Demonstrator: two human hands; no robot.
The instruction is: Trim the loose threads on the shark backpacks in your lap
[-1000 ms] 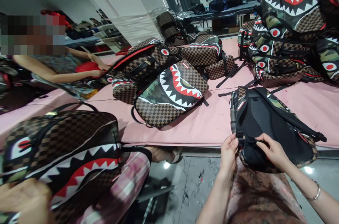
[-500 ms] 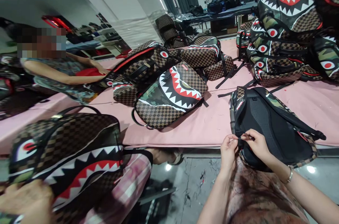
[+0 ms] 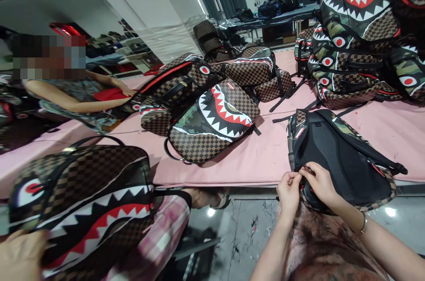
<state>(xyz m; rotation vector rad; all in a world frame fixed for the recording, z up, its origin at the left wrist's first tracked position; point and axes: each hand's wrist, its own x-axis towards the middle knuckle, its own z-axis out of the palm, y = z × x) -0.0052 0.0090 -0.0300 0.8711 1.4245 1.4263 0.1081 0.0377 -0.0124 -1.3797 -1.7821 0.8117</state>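
A backpack (image 3: 345,161) with a black padded back panel, camouflage straps and brown checkered edging lies back side up at the table's front edge, partly over my lap. At its near left edge, my left hand (image 3: 288,189) is closed in a pinch. My right hand (image 3: 319,183) is pinched too, its fingertips meeting those of the left over the black edge of the bag. What lies between the fingertips is too small and hidden to make out. One loose strap (image 3: 282,119) stretches out on the pink cloth beyond the bag.
A shark-mouth backpack (image 3: 215,121) lies mid-table on the pink cloth (image 3: 268,152). More bags (image 3: 352,64) are stacked at right. At lower left a co-worker's hand (image 3: 23,252) holds another backpack (image 3: 96,192); another person (image 3: 73,95) sits across the table.
My fingertips have come together at the bag's edge; before, they were slightly apart with a black piece between them. The co-worker's hand at lower left has shifted left.
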